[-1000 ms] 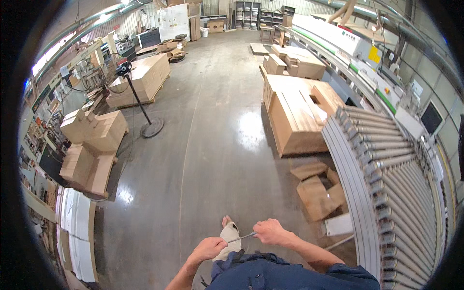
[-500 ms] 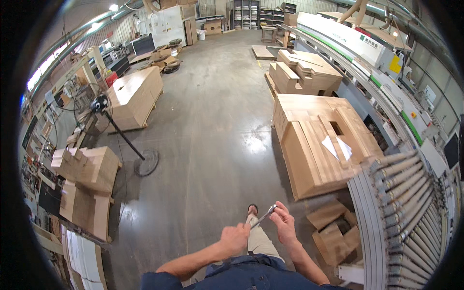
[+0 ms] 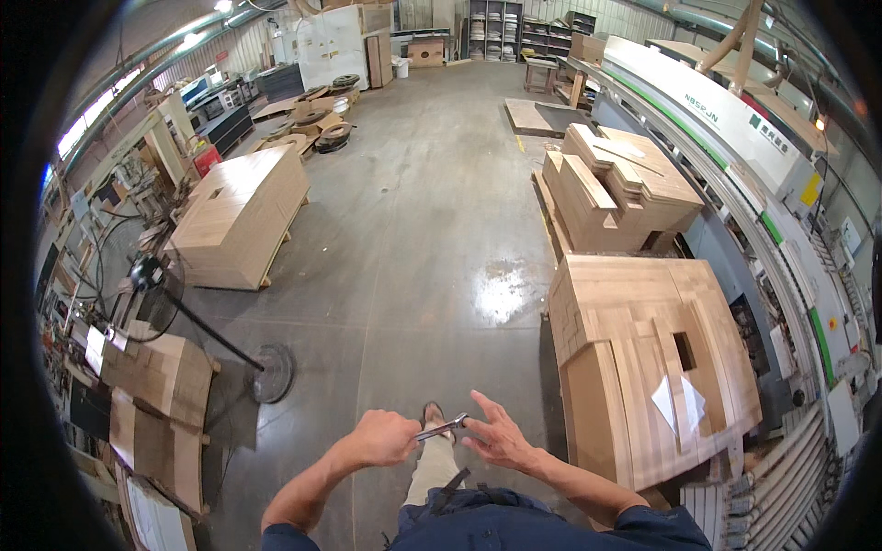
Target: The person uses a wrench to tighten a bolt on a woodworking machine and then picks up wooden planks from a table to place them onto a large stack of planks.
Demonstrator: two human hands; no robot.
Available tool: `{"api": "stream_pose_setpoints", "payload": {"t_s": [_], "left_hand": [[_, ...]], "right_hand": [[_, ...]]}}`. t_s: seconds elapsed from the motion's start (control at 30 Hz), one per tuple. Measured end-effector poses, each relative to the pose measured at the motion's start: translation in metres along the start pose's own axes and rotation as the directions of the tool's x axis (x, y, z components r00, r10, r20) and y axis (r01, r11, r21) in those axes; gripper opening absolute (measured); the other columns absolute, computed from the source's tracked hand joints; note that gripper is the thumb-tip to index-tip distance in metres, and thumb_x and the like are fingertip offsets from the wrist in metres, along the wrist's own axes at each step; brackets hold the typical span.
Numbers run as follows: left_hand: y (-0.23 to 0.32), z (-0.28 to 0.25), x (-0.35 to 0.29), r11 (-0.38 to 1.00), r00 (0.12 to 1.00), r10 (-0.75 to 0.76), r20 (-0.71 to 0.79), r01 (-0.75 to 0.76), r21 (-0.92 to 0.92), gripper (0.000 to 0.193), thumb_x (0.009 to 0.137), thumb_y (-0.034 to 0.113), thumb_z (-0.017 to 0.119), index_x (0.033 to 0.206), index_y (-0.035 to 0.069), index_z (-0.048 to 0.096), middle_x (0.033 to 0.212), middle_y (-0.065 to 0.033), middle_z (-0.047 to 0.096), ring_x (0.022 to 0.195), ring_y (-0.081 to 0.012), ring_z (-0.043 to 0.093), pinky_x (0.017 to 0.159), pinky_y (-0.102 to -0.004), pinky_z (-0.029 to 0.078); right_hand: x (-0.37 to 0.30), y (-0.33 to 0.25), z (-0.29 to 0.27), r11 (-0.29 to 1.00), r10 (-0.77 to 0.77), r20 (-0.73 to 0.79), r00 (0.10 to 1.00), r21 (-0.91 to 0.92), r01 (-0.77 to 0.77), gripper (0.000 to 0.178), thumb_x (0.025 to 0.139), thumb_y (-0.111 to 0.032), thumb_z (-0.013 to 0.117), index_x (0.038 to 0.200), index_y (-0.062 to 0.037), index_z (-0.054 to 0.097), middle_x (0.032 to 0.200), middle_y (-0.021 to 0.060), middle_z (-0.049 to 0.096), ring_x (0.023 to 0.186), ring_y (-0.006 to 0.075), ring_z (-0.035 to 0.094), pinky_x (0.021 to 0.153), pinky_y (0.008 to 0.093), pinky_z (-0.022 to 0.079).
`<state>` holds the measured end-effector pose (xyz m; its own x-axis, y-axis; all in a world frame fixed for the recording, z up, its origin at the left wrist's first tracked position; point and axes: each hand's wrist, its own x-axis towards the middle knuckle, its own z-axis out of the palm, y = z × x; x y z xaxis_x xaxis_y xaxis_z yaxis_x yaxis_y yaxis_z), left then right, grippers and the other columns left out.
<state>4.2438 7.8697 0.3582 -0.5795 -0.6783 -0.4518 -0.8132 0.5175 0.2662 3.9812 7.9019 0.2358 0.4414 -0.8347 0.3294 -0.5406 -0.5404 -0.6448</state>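
Observation:
My left hand (image 3: 384, 439) is closed around the handle of a shiny metal wrench (image 3: 443, 429), held in front of my body above the floor. The tool's wider head points to the right. Beside that head is my right hand (image 3: 502, 439), its fingers spread and the index finger stretched out. Its fingertips are at the wrench head; whether they touch it I cannot tell. Most of the handle is hidden inside my left fist. Below the hands, my leg and one shoe (image 3: 432, 413) show against the grey floor.
Wooden panels are stacked close on my right (image 3: 625, 386), papers (image 3: 678, 404) on top, with another stack (image 3: 620, 188) beyond. A roller conveyor (image 3: 781, 487) and a long white machine (image 3: 707, 115) line that side. Leftward stand a pedestal fan (image 3: 273, 374) and more panel stacks (image 3: 241, 216).
My right fingers have opened from their pinch at the wrench head and spread apart. Both hands have shifted left in view, and the wrench lies flatter. The view has moved forward along the floor.

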Motion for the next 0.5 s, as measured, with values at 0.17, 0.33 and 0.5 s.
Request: {"api": "stream_pose_setpoints", "payload": {"t_s": [0.17,0.33,0.5], "left_hand": [[-0.094,-0.009,0.146,0.954,0.936,-0.138,-0.323,0.037,-0.298,0.019,0.088,0.026,0.06,0.1,0.012,0.064,0.093,-0.0126,0.068,0.088,-0.0343,0.065,0.071,-0.046,0.051],[-0.17,-0.055,0.325,0.814,0.906,-0.102,-0.411,-0.161,-0.558,0.029,0.089,0.024,0.058,0.114,0.011,0.06,0.1,-0.0158,0.065,0.092,-0.0376,0.063,0.075,-0.0495,0.051],[-0.267,-0.185,0.465,0.895,0.838,0.015,-0.546,-0.255,-0.367,0.02,0.088,0.018,0.058,0.106,0.01,0.06,0.092,-0.0131,0.064,0.079,-0.0349,0.063,0.07,-0.0473,0.049]], "right_hand": [[0.168,0.132,-0.003,0.699,0.464,0.201,0.863,0.516,-0.496,0.034,0.092,-0.019,0.066,0.124,-0.0076,0.062,0.155,0.0159,0.024,0.13,0.0304,0.046,0.103,0.0417,0.042],[0.337,0.209,-0.067,-0.156,0.498,0.357,0.791,0.934,-0.323,0.038,0.099,-0.024,0.057,0.132,-0.0057,0.054,0.132,0.0017,0.055,0.121,0.0221,0.051,0.103,0.0425,0.041],[0.475,0.296,-0.103,-0.272,0.528,0.3,0.794,0.946,-0.176,0.046,0.095,-0.032,0.06,0.133,-0.0081,0.051,0.136,0.0043,0.051,0.123,0.0238,0.048,0.104,0.0431,0.04]]}}
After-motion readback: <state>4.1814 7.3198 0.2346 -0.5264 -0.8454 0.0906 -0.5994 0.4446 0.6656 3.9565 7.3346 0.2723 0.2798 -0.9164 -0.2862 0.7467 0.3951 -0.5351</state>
